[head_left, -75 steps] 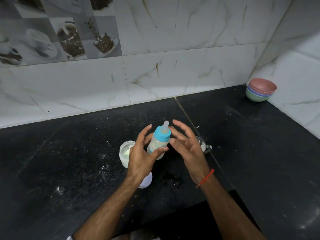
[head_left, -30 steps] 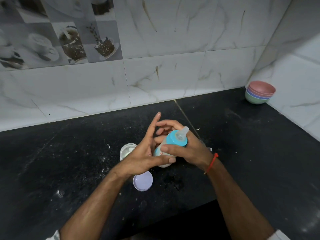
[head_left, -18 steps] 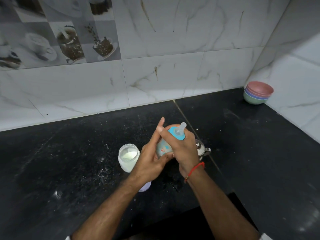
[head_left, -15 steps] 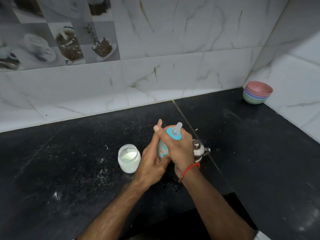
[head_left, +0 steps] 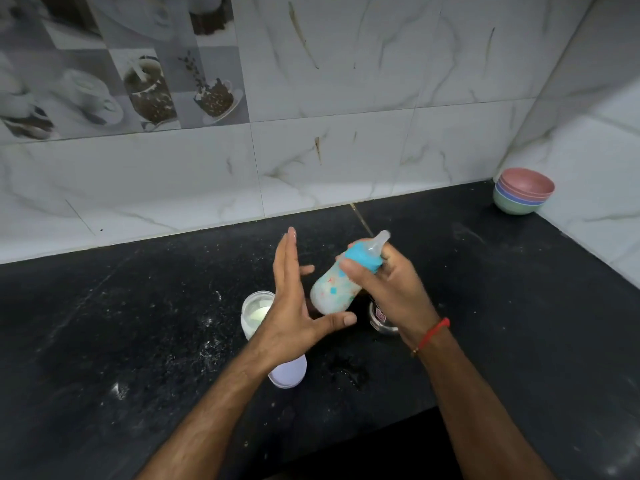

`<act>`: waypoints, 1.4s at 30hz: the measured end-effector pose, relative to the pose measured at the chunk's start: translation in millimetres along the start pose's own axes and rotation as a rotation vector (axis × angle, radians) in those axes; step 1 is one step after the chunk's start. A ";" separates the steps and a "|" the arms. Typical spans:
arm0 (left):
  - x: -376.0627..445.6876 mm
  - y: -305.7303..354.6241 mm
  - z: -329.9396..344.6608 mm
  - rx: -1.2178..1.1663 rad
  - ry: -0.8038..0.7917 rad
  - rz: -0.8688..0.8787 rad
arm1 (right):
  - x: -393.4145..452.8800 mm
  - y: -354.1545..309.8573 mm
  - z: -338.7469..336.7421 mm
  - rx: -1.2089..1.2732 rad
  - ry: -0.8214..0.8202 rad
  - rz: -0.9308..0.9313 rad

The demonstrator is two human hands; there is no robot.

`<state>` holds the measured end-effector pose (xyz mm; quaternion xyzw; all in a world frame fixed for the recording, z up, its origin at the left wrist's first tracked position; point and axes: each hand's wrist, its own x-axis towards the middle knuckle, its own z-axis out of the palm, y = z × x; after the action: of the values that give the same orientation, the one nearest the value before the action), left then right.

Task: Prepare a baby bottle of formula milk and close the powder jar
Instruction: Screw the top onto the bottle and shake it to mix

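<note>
a right hand [head_left: 388,292] grips the blue collar of one milky, teat-capped baby bottle [head_left: 337,289], tilted beside a flat, empty left hand [head_left: 291,306]: apparently mixing. next comes capping the one open glass powder jar [head_left: 254,315] behind the left palm with its one lilac lid [head_left: 289,374], below that wrist.
</note>
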<state>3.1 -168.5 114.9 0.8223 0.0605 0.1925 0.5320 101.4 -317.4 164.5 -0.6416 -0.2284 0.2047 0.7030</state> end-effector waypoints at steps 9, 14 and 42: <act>4.9 -3.5 -18.5 -0.020 0.238 -0.070 | 9.5 27.4 -6.7 -0.540 0.266 -0.070; 3.4 -14.7 -16.0 0.013 0.240 -0.102 | 9.6 25.3 -8.1 -0.302 0.350 -0.082; 10.1 -19.3 -8.7 0.053 0.213 -0.015 | 4.2 26.8 -0.7 -0.381 0.351 -0.139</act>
<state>11.1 -149.8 103.2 0.8107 0.1278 0.2732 0.5019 105.4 -313.0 138.1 -0.7708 -0.1811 -0.0052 0.6107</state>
